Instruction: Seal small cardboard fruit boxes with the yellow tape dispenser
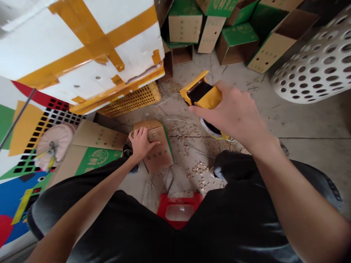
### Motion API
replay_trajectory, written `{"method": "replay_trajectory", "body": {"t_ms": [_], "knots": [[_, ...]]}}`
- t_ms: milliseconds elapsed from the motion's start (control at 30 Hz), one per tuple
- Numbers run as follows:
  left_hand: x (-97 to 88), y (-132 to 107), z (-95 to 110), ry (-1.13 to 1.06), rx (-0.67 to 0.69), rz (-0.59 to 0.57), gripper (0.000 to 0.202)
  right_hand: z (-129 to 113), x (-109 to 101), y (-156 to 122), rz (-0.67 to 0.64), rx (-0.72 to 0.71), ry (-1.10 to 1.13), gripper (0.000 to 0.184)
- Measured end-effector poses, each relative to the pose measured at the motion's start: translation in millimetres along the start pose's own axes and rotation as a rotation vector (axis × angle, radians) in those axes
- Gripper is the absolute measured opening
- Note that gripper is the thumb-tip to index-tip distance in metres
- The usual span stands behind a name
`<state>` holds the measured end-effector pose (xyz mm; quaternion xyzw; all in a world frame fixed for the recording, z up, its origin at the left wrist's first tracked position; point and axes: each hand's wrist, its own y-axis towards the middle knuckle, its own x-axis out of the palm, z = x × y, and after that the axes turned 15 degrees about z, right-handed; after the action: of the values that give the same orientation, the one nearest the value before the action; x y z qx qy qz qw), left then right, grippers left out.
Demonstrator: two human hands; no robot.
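My left hand (142, 143) lies on top of a small brown cardboard box (161, 159) on the floor, its thumb spread away from the fingers. Green print and green edges mark this box. Above the floor, to the right of the box, my right hand (233, 109) grips a yellow tape dispenser (210, 96). Black parts show at the dispenser's front end, and part of a roll hangs below my palm. The dispenser is apart from the box.
A white foam box (131, 51) with orange tape sits over a yellow crate (137, 98). Several green-and-brown cartons (185, 27) stand at the back. A white perforated basket (315, 69) is at right. Small round scraps (201, 170) litter the floor near a red stool (179, 201).
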<state>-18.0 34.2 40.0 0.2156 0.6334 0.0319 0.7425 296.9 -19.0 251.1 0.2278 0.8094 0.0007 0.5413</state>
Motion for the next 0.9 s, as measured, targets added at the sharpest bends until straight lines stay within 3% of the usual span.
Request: {"method": "replay_trajectory", "body": {"t_ms": [167, 300, 367, 467, 567, 700, 900], "knots": [[0.2, 16.3, -24.0, 0.002, -0.18, 0.021, 0.043, -4.5, -1.7, -1.1, -0.003, -0.013, 0.027, 0.051], [0.2, 24.1, -35.9, -0.019, -0.168, 0.002, 0.028, -6.6, -0.3, -0.8, -0.015, -0.02, 0.033, 0.05], [0.0, 22.0, -34.3, 0.009, -0.102, -0.018, 0.032, -7.3, 1.0, -0.3, -0.037, -0.007, 0.02, 0.051], [-0.8, 13.2, -24.1, 0.073, 0.017, -0.053, 0.061, -8.6, 2.9, 0.0, -0.059, 0.008, -0.017, 0.055], [-0.8, 6.4, -14.2, 0.083, 0.03, -0.048, 0.074, -9.9, 4.9, -0.4, -0.063, 0.004, -0.045, 0.057], [1.4, 10.3, -13.9, 0.029, -0.046, -0.023, 0.053, -10.2, 7.2, -1.2, -0.047, -0.019, -0.038, 0.059], [3.3, 26.9, -30.6, -0.063, -0.135, -0.018, 0.024, -6.2, 8.8, -0.5, -0.04, -0.042, -0.025, 0.057]]}}
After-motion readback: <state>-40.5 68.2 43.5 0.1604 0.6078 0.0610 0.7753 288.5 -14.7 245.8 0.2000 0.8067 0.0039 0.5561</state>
